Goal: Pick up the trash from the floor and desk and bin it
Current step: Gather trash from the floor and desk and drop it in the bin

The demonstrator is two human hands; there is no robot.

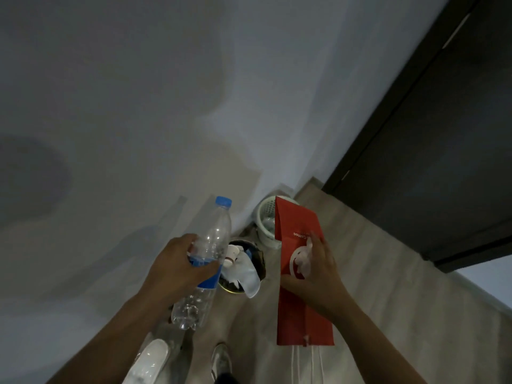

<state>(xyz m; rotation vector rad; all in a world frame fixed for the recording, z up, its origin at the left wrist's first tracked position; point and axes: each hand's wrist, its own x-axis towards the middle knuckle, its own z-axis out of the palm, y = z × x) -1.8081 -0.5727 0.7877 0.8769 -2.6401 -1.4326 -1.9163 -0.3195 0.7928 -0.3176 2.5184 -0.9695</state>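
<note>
My left hand [180, 264] grips a clear plastic bottle [213, 239] with a blue cap and blue label around its middle, held tilted above the floor. My right hand [313, 273] holds a flat red paper bag [299, 223] with a white logo and white string handles hanging below. Between the two hands, lower down on the floor, stands a dark round bin [260, 261] holding white crumpled trash. The bottle's lower half overlaps the bin's left rim in the view.
A white perforated basket [264, 214] stands by the wall corner, partly hidden by the red bag. A grey wall fills the left. A dark door [432, 139] is at the right. Wooden floor runs between. My shoe [220, 361] shows at the bottom, with another white object [149, 358] beside it.
</note>
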